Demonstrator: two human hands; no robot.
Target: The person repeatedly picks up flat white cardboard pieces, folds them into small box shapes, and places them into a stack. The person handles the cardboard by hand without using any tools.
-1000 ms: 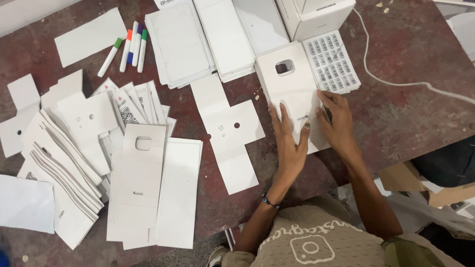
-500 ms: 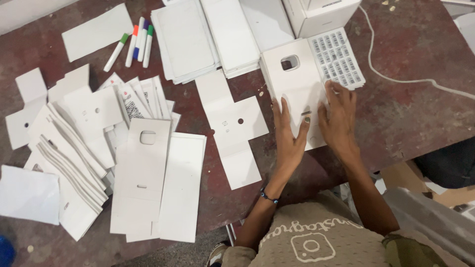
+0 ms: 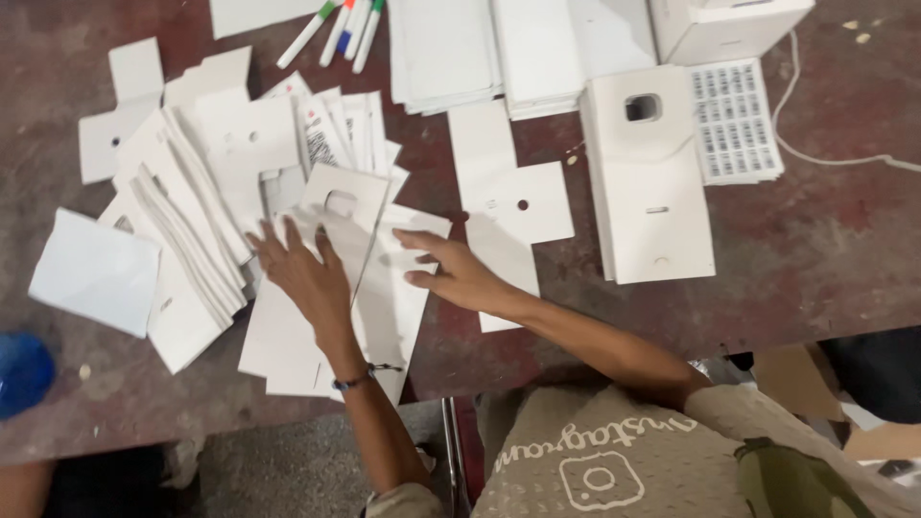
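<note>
My left hand [image 3: 302, 271] lies flat, fingers spread, on a tall white die-cut card with a square window [image 3: 331, 240], which tops a loose pile of flat white cards [image 3: 288, 336]. Beside it, my right hand [image 3: 449, 270] hovers open, fingers pointing left, over the pile's right-hand card [image 3: 398, 297] and just left of a cross-shaped white card with small holes [image 3: 508, 206]. A folded white box with a square window [image 3: 648, 182] lies flat to the right, away from both hands. Neither hand grips anything.
A fanned heap of white cards [image 3: 182, 211] lies at left on the brown table [image 3: 825, 249]. Markers [image 3: 341, 29] and card stacks [image 3: 480, 48] lie at the far edge. A sticker sheet [image 3: 734, 120], a white cable [image 3: 835, 158] and a blue object [image 3: 21, 372] are about.
Both hands left the folded white box at right and swung left to the pile of flat cards; the left hand now rests on the windowed card. The view has shifted too.
</note>
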